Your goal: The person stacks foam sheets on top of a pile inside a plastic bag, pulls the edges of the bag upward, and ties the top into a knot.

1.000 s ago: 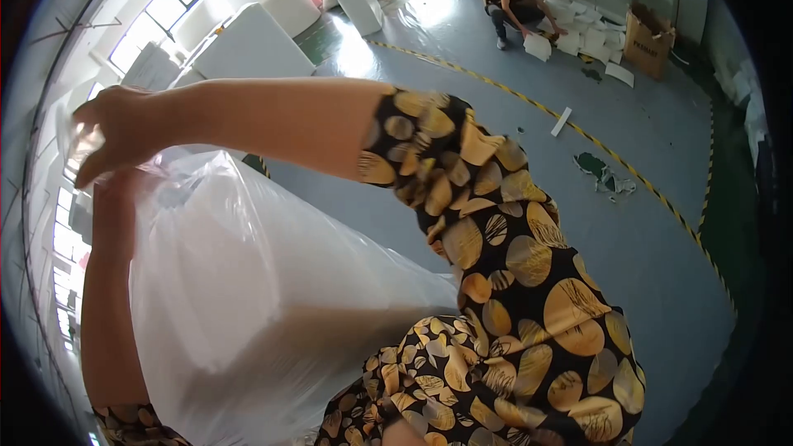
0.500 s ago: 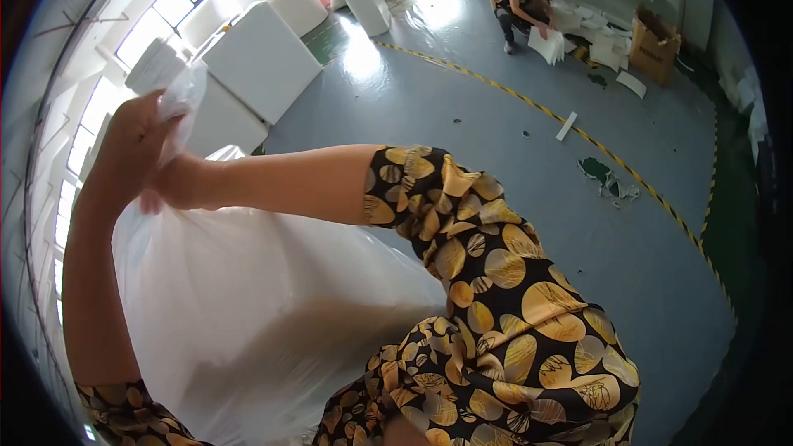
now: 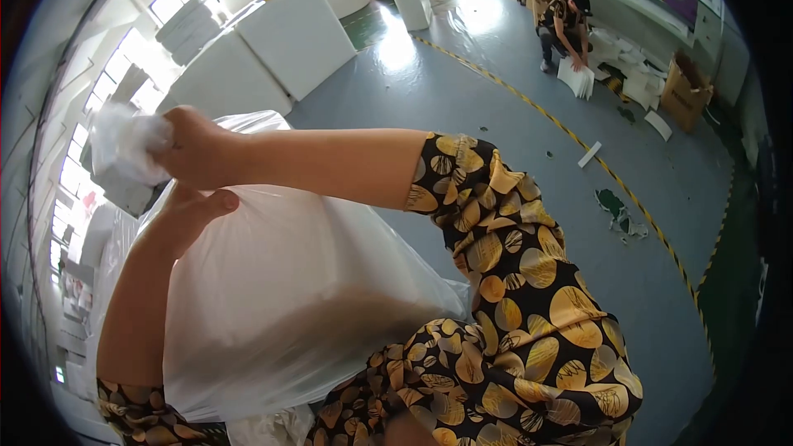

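A large, full plastic bag (image 3: pixel 273 281), whitish and see-through, fills the space in front of my body. My right hand (image 3: pixel 202 149) is closed around the bag's gathered top, and the loose end of the plastic sticks out to the left of the fist. Just beneath it, my left hand (image 3: pixel 194 215) grips the neck of the same bag, its thumb lying toward the right. The left fingers are mostly hidden behind the plastic. What fills the bag looks white and bulky but cannot be made out.
Big white blocks (image 3: pixel 297 37) stand behind the bag. At the far right a person (image 3: pixel 564 29) crouches with white sheets (image 3: pixel 576 78), near a cardboard box (image 3: pixel 686 91). Yellow-black tape (image 3: pixel 529 102) crosses the grey floor (image 3: pixel 496 149), which has a worn patch (image 3: pixel 615 211).
My right hand has moved up and over the left, which is now lower. The bag's top has swung leftward and bunched. The view has shifted, and the crouching person has bent lower.
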`<act>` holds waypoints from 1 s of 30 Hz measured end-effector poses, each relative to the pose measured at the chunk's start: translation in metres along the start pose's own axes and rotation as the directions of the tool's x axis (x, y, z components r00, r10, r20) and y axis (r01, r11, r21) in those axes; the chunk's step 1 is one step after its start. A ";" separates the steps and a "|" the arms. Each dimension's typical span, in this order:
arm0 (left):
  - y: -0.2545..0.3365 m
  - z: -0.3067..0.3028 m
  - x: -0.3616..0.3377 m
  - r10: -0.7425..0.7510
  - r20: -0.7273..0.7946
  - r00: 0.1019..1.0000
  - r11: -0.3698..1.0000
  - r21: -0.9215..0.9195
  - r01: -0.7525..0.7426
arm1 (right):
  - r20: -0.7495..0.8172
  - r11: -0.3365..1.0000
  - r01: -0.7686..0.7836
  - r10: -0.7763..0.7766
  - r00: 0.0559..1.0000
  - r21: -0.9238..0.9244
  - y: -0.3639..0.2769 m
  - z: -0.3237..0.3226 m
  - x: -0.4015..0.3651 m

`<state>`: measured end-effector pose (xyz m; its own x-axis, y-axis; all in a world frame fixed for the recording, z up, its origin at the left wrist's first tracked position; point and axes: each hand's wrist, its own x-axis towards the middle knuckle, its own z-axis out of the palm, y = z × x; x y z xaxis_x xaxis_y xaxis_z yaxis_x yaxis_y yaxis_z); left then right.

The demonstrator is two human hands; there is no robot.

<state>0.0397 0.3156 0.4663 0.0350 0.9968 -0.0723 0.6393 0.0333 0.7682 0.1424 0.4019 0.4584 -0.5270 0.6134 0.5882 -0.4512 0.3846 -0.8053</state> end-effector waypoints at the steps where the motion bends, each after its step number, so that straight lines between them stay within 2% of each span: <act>1: -0.014 -0.005 0.003 -0.011 -0.022 1.000 0.998 0.056 0.012 | 0.201 0.990 0.080 -0.056 0.978 -0.114 -0.001 0.003 0.010; 2: -0.015 -0.002 0.000 -0.011 -0.027 1.000 0.998 0.053 0.012 | 0.398 0.962 0.180 -0.085 0.913 -0.207 -0.003 0.006 0.014; 3: -0.014 0.005 -0.003 0.043 -0.098 0.994 0.999 0.016 -0.042 | 0.440 0.971 0.235 -0.196 0.876 -0.037 -0.003 0.007 0.015; 4: -0.013 0.010 -0.006 0.094 -0.171 0.981 0.995 -0.016 -0.099 | 0.445 0.971 0.236 -0.197 0.874 -0.034 -0.003 0.009 0.017; 6: -0.010 0.017 0.002 0.128 -0.173 0.977 0.992 0.016 -0.127 | 0.529 0.981 0.180 -0.188 0.828 0.066 -0.011 0.011 0.023; 7: -0.010 0.020 0.007 0.163 -0.173 0.971 0.986 0.048 -0.157 | 0.486 0.998 0.066 -0.062 0.872 0.008 -0.026 0.006 0.013; 8: -0.012 0.021 0.011 0.196 -0.177 0.965 0.980 0.081 -0.184 | 0.499 0.998 0.064 -0.062 0.864 0.013 -0.031 0.005 0.006; 10: -0.020 0.016 0.009 0.252 -0.198 0.947 0.963 0.148 -0.225 | 0.574 0.981 0.154 -0.059 0.817 -0.118 -0.037 0.012 -0.001; 11: -0.041 0.017 0.003 0.243 -0.224 0.944 0.966 0.144 -0.215 | 0.598 0.977 0.173 -0.068 0.799 -0.121 -0.027 0.022 -0.006; 12: -0.051 0.016 0.003 0.318 -0.249 0.915 0.910 0.351 -0.221 | 0.613 0.978 0.175 -0.072 0.787 -0.111 -0.019 0.023 0.001; 13: -0.053 0.014 0.001 0.392 -0.249 0.886 0.812 0.546 -0.206 | 0.576 0.988 0.155 -0.117 0.809 -0.017 -0.005 0.019 0.013; 14: -0.050 0.012 0.001 0.383 -0.258 0.887 0.814 0.548 -0.192 | 0.532 0.988 0.135 -0.156 0.832 0.079 0.006 0.014 0.025; 15: -0.043 0.013 0.003 0.294 -0.125 0.948 0.954 0.096 -0.283 | 0.446 0.933 -0.140 -0.024 0.895 0.331 0.017 0.006 0.031; 16: -0.034 0.013 0.003 0.271 0.036 0.962 0.895 -0.378 -0.239 | 0.401 0.740 -0.364 0.138 0.905 0.566 0.025 -0.005 0.032; 17: -0.024 0.014 0.003 0.289 -0.007 0.957 0.931 -0.232 -0.283 | 0.434 0.611 -0.411 0.121 0.893 0.677 0.029 -0.023 0.022; 18: -0.018 0.014 -0.006 0.280 -0.023 0.960 0.935 -0.220 -0.278 | 0.464 0.464 -0.452 0.097 0.881 0.762 0.030 -0.038 0.009; 19: -0.015 0.014 -0.006 0.144 -0.005 0.990 0.975 -0.170 -0.143 | 0.474 0.457 -0.461 0.096 0.875 0.761 0.039 -0.046 0.002; 20: -0.012 0.016 -0.003 0.009 0.019 1.000 0.992 -0.122 -0.006 | 0.347 0.505 -0.366 0.134 0.928 0.782 0.048 -0.055 -0.008; 21: -0.011 0.015 -0.003 0.004 -0.022 1.000 1.000 -0.004 -0.004 | 0.190 0.562 -0.256 0.175 0.966 0.787 0.054 -0.064 -0.018; 22: -0.018 0.011 -0.003 -0.025 -0.078 0.997 1.000 0.013 0.027 | 0.139 0.573 -0.235 0.206 0.969 0.785 0.059 -0.074 -0.026; 23: -0.026 0.008 -0.003 -0.040 -0.112 0.993 0.999 0.026 0.043 | 0.002 0.661 -0.115 0.169 0.986 0.742 0.063 -0.084 -0.033; 24: -0.033 0.010 -0.006 -0.031 -0.186 0.982 0.988 -0.155 0.002 | -0.134 0.744 -0.004 0.126 0.983 0.669 0.067 -0.097 -0.042; 25: -0.041 0.006 -0.009 0.010 -0.191 0.982 0.985 -0.164 -0.042 | -0.290 0.912 0.168 -0.057 0.955 0.373 0.049 -0.093 -0.064; 26: -0.042 0.000 -0.012 0.055 -0.153 0.987 0.992 -0.108 -0.072 | -0.226 0.881 0.446 -0.472 0.852 -0.156 0.033 -0.091 -0.086; 27: -0.045 -0.005 -0.016 0.067 -0.156 0.986 0.996 -0.040 -0.074 | -0.021 0.646 0.702 -0.740 0.672 -0.301 0.015 -0.087 -0.100; 28: -0.045 -0.001 -0.021 -0.084 -0.284 0.955 0.992 -0.110 0.055 | 0.083 0.651 0.759 -0.756 0.650 -0.016 -0.007 -0.078 -0.116; 29: -0.043 -0.005 -0.023 0.000 -0.247 0.969 0.998 -0.061 -0.016 | 0.021 0.518 0.751 -0.828 0.560 0.409 -0.006 -0.053 -0.123; 30: -0.048 -0.013 -0.024 0.086 -0.192 0.978 0.996 -0.009 -0.089 | 0.053 0.443 0.701 -0.863 0.502 0.559 -0.014 -0.040 -0.136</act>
<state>-0.0017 0.2910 0.4396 -0.0580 0.9914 0.1172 0.6264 -0.0552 0.7775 0.2493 0.3413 0.3870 0.0863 -0.0605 0.9944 -0.9719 0.2142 0.0974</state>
